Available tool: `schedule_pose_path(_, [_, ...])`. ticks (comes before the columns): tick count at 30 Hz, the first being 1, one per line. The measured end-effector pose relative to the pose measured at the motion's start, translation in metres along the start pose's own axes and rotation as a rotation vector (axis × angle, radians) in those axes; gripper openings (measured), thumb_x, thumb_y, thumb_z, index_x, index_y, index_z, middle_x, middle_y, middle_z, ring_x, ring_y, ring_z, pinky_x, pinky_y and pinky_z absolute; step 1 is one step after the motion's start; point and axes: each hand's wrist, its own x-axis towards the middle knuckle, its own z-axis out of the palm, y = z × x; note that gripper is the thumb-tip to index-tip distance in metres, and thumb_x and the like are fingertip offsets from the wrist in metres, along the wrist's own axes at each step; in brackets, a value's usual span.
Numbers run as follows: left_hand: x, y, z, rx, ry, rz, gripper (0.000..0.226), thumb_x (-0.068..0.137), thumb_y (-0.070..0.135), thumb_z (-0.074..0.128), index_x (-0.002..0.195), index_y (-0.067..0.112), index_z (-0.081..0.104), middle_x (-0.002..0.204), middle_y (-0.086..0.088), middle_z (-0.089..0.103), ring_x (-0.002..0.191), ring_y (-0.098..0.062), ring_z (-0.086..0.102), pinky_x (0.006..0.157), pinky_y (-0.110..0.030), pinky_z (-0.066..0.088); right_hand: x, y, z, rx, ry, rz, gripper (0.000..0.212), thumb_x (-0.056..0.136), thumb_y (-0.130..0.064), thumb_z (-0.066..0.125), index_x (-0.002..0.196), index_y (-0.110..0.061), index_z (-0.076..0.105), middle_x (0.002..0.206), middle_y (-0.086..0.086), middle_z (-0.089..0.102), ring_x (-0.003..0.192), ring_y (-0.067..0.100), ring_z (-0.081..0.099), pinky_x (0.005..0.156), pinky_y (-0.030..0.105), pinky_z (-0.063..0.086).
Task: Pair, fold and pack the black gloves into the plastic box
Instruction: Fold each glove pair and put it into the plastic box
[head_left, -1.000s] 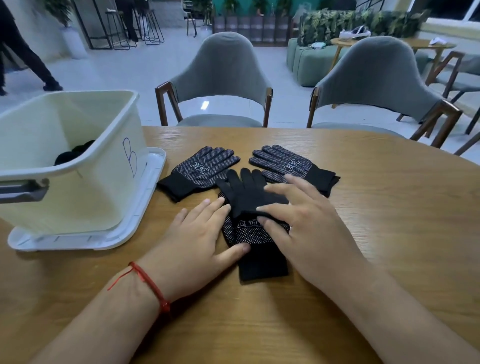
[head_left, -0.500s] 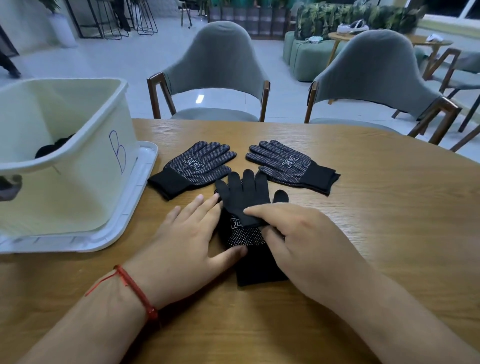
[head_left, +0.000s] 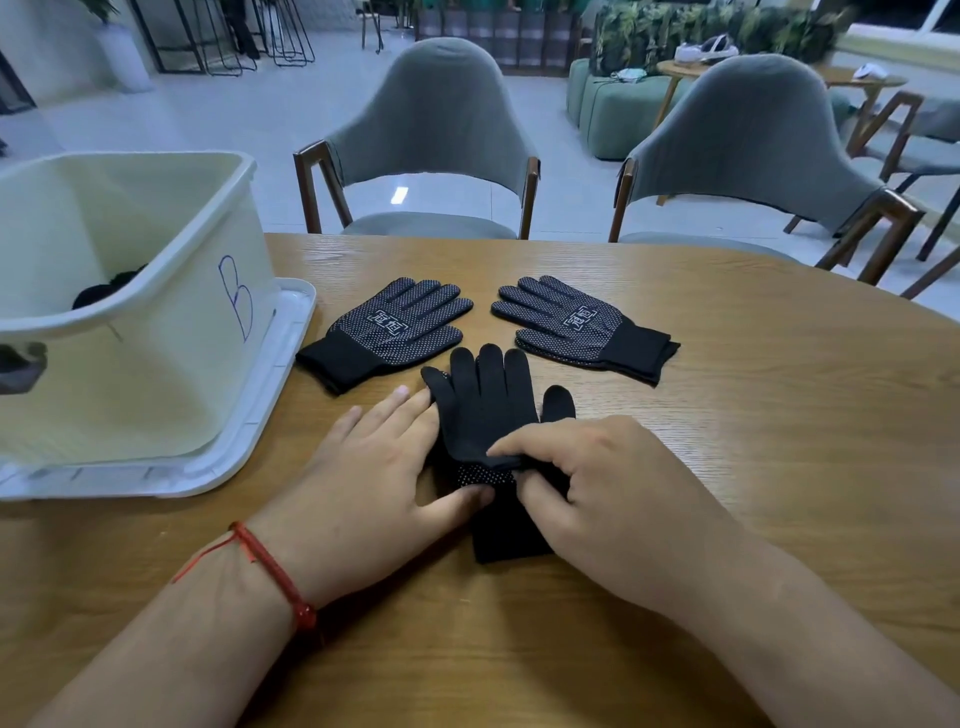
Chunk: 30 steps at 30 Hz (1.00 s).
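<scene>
Toward the near edge of the worktop (head_left: 753, 441) lay the black glove pair (head_left: 485, 410), plain back over white-dotted palm, the left hand (head_left: 374, 478) flat with straight fingers against its side, the right hand (head_left: 597, 483) pinching the top glove's turned-up edge, with a dotted glove (head_left: 395, 327) and a second dotted glove (head_left: 576, 325) palm-up beyond.

Grey chairs (head_left: 431, 119) (wooden-framed) stand behind the table (head_left: 779, 415).

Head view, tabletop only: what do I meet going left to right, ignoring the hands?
plastic box → left dotted glove → stacked gloves → right dotted glove
</scene>
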Motion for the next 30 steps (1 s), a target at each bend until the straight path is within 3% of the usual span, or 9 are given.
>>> schedule_pose_path(5, [0.002, -0.002, 0.002, -0.015, 0.021, 0.002, 0.105, 0.075, 0.093, 0.02, 0.165, 0.038, 0.014, 0.172, 0.022, 0.014, 0.161, -0.006, 0.002, 0.13, -0.039, 0.01, 0.0, -0.002, -0.004, -0.056, -0.072, -0.006, 0.035, 0.092, -0.035, 0.051, 0.115, -0.034, 0.077, 0.103, -0.02, 0.077, 0.101, 0.004, 0.067, 0.09, 0.033, 0.054])
schedule_pose_path(8, [0.004, -0.005, 0.001, -0.127, 0.043, -0.003, 0.109, 0.075, 0.089, 0.036, 0.165, 0.035, 0.009, 0.167, 0.015, 0.03, 0.159, -0.01, 0.018, 0.128, -0.043, 0.02, 0.0, -0.003, -0.005, -0.074, -0.096, -0.012, 0.04, 0.085, -0.035, 0.052, 0.116, -0.034, 0.077, 0.106, -0.021, 0.077, 0.103, 0.004, 0.067, 0.092, 0.034, 0.055])
schedule_pose_path(11, [0.003, -0.004, -0.002, -0.149, 0.026, -0.023, 0.118, 0.071, 0.086, 0.037, 0.167, 0.031, -0.003, 0.171, 0.012, 0.024, 0.159, -0.008, 0.017, 0.128, -0.042, 0.019, -0.001, -0.004, -0.007, -0.066, -0.101, -0.022, 0.044, 0.083, -0.039, 0.049, 0.116, -0.034, 0.077, 0.108, -0.021, 0.077, 0.103, 0.005, 0.067, 0.092, 0.036, 0.056])
schedule_pose_path(17, [0.002, -0.001, -0.006, -0.086, 0.003, -0.04, 0.117, 0.066, 0.092, 0.022, 0.167, 0.035, 0.01, 0.172, 0.018, 0.018, 0.16, -0.005, 0.007, 0.13, -0.037, 0.01, -0.002, -0.005, -0.007, -0.066, -0.081, -0.046, 0.041, 0.086, -0.039, 0.048, 0.111, -0.033, 0.08, 0.106, -0.02, 0.078, 0.102, 0.005, 0.07, 0.09, 0.037, 0.058])
schedule_pose_path(23, [0.006, -0.005, -0.01, -0.025, -0.063, -0.038, 0.123, 0.057, 0.095, 0.018, 0.166, 0.039, 0.006, 0.173, 0.021, 0.005, 0.16, -0.003, -0.001, 0.128, -0.031, 0.003, -0.002, -0.003, -0.01, -0.098, -0.131, -0.063, 0.037, 0.087, -0.039, 0.058, 0.114, -0.038, 0.083, 0.125, -0.024, 0.074, 0.122, -0.003, 0.062, 0.103, 0.022, 0.052])
schedule_pose_path(26, [0.009, -0.01, -0.013, -0.034, -0.082, -0.04, 0.136, 0.049, 0.103, 0.023, 0.167, 0.038, 0.002, 0.174, 0.02, 0.004, 0.16, -0.003, -0.002, 0.129, -0.032, 0.005, -0.003, -0.001, -0.012, -0.098, -0.165, -0.074, 0.035, 0.088, -0.043, 0.062, 0.117, -0.041, 0.081, 0.132, -0.027, 0.07, 0.128, -0.006, 0.056, 0.106, 0.018, 0.047])
schedule_pose_path(28, [0.01, -0.012, -0.014, -0.055, -0.092, -0.043, 0.155, 0.034, 0.115, 0.014, 0.167, 0.037, 0.0, 0.174, 0.02, 0.003, 0.16, -0.003, -0.003, 0.129, -0.031, 0.004, -0.004, 0.0, -0.014, -0.101, -0.186, -0.082, 0.032, 0.088, -0.047, 0.069, 0.119, -0.042, 0.079, 0.133, -0.027, 0.069, 0.127, -0.005, 0.056, 0.105, 0.018, 0.046])
schedule_pose_path(30, [0.011, -0.015, -0.014, -0.099, -0.08, -0.058, 0.159, 0.031, 0.116, 0.009, 0.167, 0.034, 0.002, 0.174, 0.018, 0.001, 0.16, -0.003, -0.005, 0.128, -0.03, 0.003, -0.005, -0.001, -0.016, -0.11, -0.221, -0.078, 0.035, 0.086, -0.054, 0.071, 0.119, -0.043, 0.071, 0.127, -0.025, 0.07, 0.114, -0.002, 0.061, 0.097, 0.021, 0.049])
